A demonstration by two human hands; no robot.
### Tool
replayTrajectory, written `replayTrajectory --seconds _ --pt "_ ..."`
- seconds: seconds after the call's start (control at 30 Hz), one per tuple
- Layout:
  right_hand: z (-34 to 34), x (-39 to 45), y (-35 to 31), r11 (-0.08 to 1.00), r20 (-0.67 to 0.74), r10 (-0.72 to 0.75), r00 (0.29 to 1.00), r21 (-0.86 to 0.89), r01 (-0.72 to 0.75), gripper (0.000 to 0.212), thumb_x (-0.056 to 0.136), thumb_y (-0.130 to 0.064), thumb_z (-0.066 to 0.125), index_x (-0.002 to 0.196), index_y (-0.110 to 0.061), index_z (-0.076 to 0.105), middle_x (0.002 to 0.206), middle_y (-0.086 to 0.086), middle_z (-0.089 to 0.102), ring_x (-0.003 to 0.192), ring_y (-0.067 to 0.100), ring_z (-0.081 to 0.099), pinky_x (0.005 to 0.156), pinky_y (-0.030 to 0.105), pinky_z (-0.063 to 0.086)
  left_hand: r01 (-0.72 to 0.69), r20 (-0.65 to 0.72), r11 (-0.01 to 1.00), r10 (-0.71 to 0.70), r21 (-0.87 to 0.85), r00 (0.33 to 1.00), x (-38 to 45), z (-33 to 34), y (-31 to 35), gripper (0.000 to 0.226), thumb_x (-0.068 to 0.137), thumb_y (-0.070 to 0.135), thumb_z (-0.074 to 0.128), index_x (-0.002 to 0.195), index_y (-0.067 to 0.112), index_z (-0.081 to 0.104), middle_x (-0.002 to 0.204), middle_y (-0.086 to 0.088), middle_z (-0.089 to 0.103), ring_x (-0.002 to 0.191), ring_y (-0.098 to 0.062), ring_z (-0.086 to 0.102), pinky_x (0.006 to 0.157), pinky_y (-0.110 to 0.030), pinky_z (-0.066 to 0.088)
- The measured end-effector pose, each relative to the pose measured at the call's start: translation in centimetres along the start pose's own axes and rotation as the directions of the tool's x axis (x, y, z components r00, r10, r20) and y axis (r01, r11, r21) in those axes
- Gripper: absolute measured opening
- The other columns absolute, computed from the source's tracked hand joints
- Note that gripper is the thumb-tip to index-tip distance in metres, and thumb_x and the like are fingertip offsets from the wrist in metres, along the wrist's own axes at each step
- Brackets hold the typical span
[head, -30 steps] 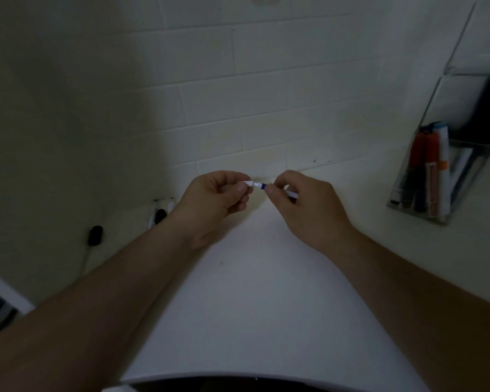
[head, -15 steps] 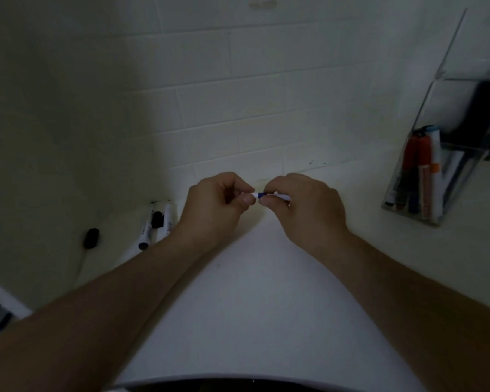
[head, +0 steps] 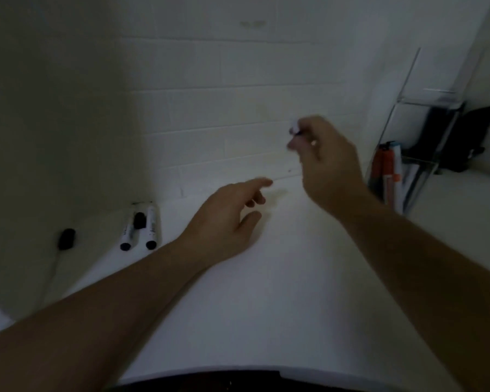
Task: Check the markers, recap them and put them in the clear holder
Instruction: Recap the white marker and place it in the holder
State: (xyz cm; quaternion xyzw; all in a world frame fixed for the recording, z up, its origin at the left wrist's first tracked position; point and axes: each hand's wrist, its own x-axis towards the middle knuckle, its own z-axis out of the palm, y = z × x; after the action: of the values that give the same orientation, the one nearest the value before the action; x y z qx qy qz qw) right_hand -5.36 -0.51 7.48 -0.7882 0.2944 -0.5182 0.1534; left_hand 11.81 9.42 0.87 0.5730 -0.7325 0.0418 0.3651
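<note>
Where upright: markers (head: 386,171) inside clear holder (head: 425,131)

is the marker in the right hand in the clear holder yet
Out. The right hand holds the marker raised above the counter, left of the clear holder.

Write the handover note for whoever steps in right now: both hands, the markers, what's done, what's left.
Right hand: raised, closed on a blue marker, blurred; cap state unclear.
Left hand: open, empty, low over the white surface.
Clear holder, at right: several markers already inside.
Two black-capped markers lie at left by the wall.
Left to do: drop the held marker in the holder, then check and store those two.
</note>
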Motion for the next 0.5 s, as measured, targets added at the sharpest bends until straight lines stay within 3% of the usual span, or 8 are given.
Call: replayTrajectory --seconds 0.07,0.13,0.23,0.3,0.37,0.43,0.5 --pt "-3.3 1.8 -0.1 0.997 -0.108 -0.049 0.993 -0.063 0.042 0.008 0.099 -0.022 0.057 0.103 -0.024 0.062 0.090 -0.009 0.063 0.080 0.013 0.063 0.075 0.022 0.050 -0.140 0.053 0.987 0.136 0.083 0.989 -0.3 0.6 0.3 0.048 0.091 0.016 0.061 0.137 0.029 0.052 0.116 0.011 0.062 0.105 -0.010 0.055 0.095 -0.025 0.042" --pt "-6.7 3.0 0.6 0.961 -0.151 -0.147 0.977 -0.256 0.105 0.010 0.096 -0.023 0.061 0.104 -0.017 0.065 0.097 -0.004 0.060 0.086 0.019 0.062 0.081 0.023 0.049 -0.261 0.071 0.959 0.254 0.113 0.965 -0.4 1.2 0.7 0.040 0.091 0.014 0.059 0.130 0.025 0.061 0.117 0.004 0.064 0.104 -0.017 0.057 0.093 -0.029 0.045" --pt "-10.9 3.5 2.7 0.855 -0.070 -0.170 0.983 -0.507 0.111 0.017 0.097 -0.026 0.061 0.100 -0.009 0.064 0.096 0.008 0.061 0.087 0.024 0.059 0.081 0.040 0.050 -0.425 0.097 0.891 0.414 0.163 0.905 -0.4 2.0 1.4 0.029 0.095 0.014 0.055 0.119 0.022 0.069 0.109 -0.001 0.066 0.090 -0.022 0.059 0.077 -0.037 0.049" --pt "-12.6 3.1 3.9 0.778 -0.021 -0.129 0.991 -0.622 0.088 0.021 0.099 -0.030 0.059 0.101 -0.010 0.065 0.094 0.009 0.064 0.086 0.026 0.059 0.080 0.038 0.047 -0.477 0.111 0.857 0.464 0.194 0.879 -0.5 2.2 1.5 0.027 0.096 0.016 0.056 0.117 0.021 0.070 0.108 -0.002 0.066 0.086 -0.022 0.059 0.072 -0.038 0.048" --pt "-13.4 2.5 4.9 0.719 -0.009 -0.083 0.997 -0.693 0.054 0.025 0.098 -0.032 0.061 0.116 -0.015 0.065 0.097 0.010 0.071 0.091 0.032 0.064 0.084 0.038 0.050 -0.483 0.117 0.848 0.468 0.220 0.876 -0.7 2.0 1.5 0.026 0.095 0.018 0.057 0.117 0.023 0.069 0.107 -0.002 0.064 0.084 -0.021 0.058 0.069 -0.037 0.049" --pt "-13.7 1.6 5.3 0.700 -0.004 -0.003 1.000 -0.714 -0.001 0.043 0.095 -0.028 0.064 0.136 -0.026 0.050 0.091 0.010 0.073 0.083 0.033 0.066 0.075 0.043 0.059 -0.472 0.119 0.851 0.457 0.230 0.881 -0.9 1.9 1.5 0.025 0.095 0.021 0.056 0.117 0.024 0.068 0.107 -0.001 0.063 0.082 -0.021 0.058 0.065 -0.037 0.050" --pt "-13.6 0.9 5.7 0.659 0.023 0.051 0.998 -0.752 -0.016 0.044 0.098 -0.027 0.057 0.139 -0.031 0.042 0.077 0.008 0.067 0.066 0.027 0.063 0.057 0.039 0.059 -0.455 0.121 0.860 0.439 0.232 0.891 -1.0 1.8 1.6 0.025 0.096 0.022 0.055 0.117 0.024 0.068 0.106 -0.001 0.061 0.081 -0.020 0.057 0.062 -0.036 0.050"
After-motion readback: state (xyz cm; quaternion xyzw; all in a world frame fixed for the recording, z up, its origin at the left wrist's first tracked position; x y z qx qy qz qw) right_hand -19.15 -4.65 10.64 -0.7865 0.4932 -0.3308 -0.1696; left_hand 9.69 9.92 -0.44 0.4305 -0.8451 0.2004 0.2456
